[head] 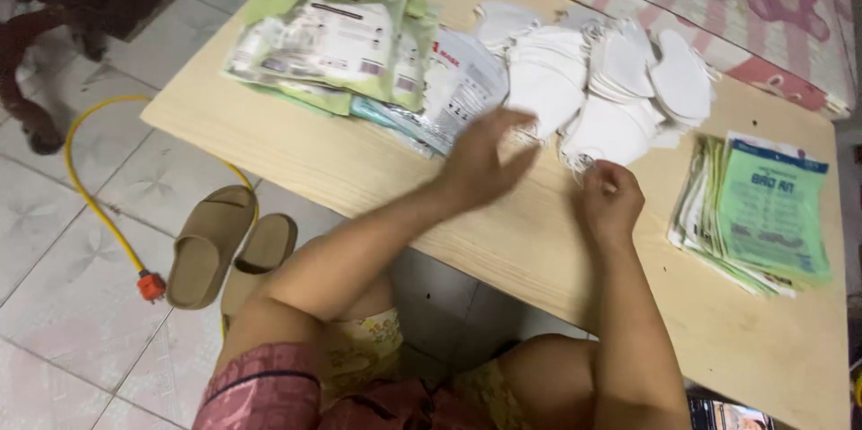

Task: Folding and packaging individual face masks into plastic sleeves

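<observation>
Low wooden table point(377, 179) with a big heap of white face masks point(593, 80) near the far edge. The right hand point(609, 201) sits at the front of that heap, fingers curled in, pinching what looks like the edge or ear loop of the nearest mask (too small to tell which). The left hand point(485, 161) hovers open just above the table, fingers spread and blurry, holding nothing, right beside the heap and a clear packet point(462, 80). Filled green packets point(332, 30) are stacked at the far left, flat empty green bags point(763, 215) at the right. Tan slippers point(224, 246) and a yellow cable point(99, 197) lie on the tiled floor.
</observation>
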